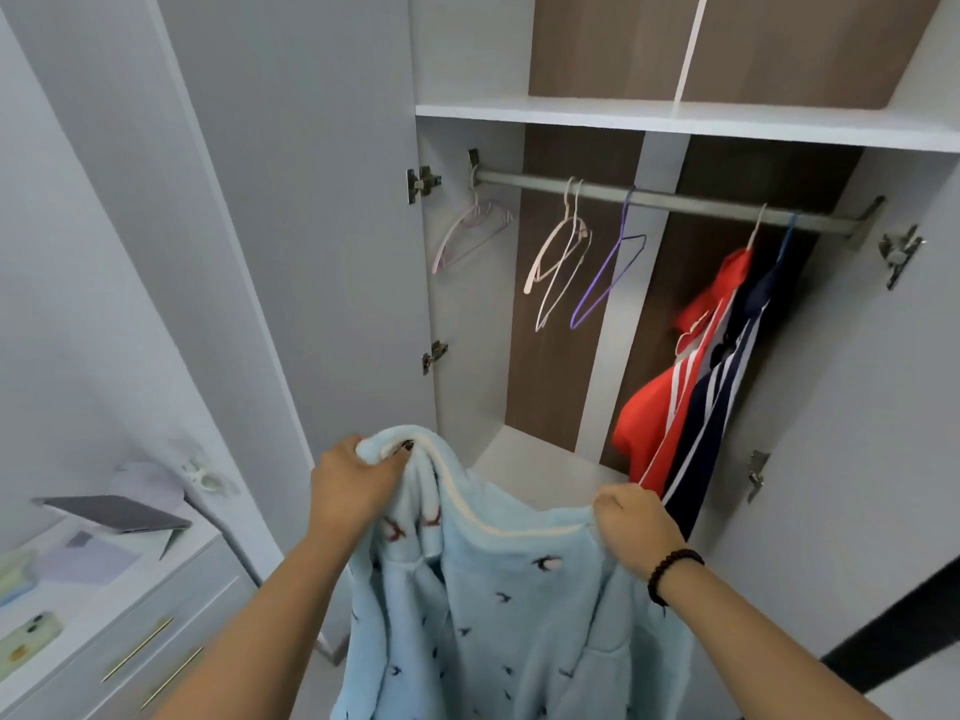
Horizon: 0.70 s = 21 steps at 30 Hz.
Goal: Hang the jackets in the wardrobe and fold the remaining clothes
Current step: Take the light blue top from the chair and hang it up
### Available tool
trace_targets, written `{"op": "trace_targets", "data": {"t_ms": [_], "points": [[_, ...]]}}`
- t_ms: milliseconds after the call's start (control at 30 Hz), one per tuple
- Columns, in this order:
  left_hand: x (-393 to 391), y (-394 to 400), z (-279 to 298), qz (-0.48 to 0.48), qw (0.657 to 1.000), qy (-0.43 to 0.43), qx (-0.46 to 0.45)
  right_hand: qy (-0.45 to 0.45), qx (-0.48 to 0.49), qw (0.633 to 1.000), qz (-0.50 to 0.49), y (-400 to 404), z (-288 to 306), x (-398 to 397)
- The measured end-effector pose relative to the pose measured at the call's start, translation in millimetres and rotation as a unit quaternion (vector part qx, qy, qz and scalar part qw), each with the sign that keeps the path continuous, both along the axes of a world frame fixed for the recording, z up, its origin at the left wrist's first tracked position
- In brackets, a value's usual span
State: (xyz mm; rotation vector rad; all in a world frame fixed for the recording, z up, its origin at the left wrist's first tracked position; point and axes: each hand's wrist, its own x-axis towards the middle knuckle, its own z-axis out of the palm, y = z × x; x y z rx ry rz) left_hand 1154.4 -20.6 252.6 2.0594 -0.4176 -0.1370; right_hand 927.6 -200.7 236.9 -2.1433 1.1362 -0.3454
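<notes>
A fluffy light-blue jacket (498, 605) with small bird prints hangs in front of me. My left hand (353, 480) grips its bunched top edge, and my right hand (634, 527) grips the cream-trimmed edge further right. Ahead, the open wardrobe has a metal rail (675, 202). On the rail hang a pale pink hanger (470, 236), white hangers (558, 257) and a purple hanger (608, 272), all bare. At the rail's right end hang a red jacket (654, 407) and a navy jacket (727, 376) with white stripes.
The open wardrobe door (291, 200) stands at my left. A white drawer unit (156, 641) at lower left carries a grey tablet (114, 511) and small items. A white shelf (675, 119) runs above the rail.
</notes>
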Motion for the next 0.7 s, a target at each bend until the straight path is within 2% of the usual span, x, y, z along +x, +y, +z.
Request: {"op": "trace_targets", "data": {"t_ms": [133, 267, 400, 700], "points": [[-9.1, -28.8, 6.9, -0.073, 0.996, -0.045, 0.014, 0.014, 0.003, 0.998, 0.066, 2.4, 2.7, 24.8], [-11.9, -57.7, 14.9, -0.153, 0.986, -0.056, -0.022, 0.059, -0.042, 0.984, 0.164, 6.5, 1.6, 61.5], [4.5, -85.2, 19.9, -0.179, 0.981, -0.021, -0.076, 0.032, -0.048, 0.991, 0.117, -15.9, -2.1, 85.5], [67.8, -174.7, 37.0, -0.238, 0.96, 0.026, -0.143, -0.009, 0.018, 1.0, 0.006, -94.4, -2.7, 109.0]]}}
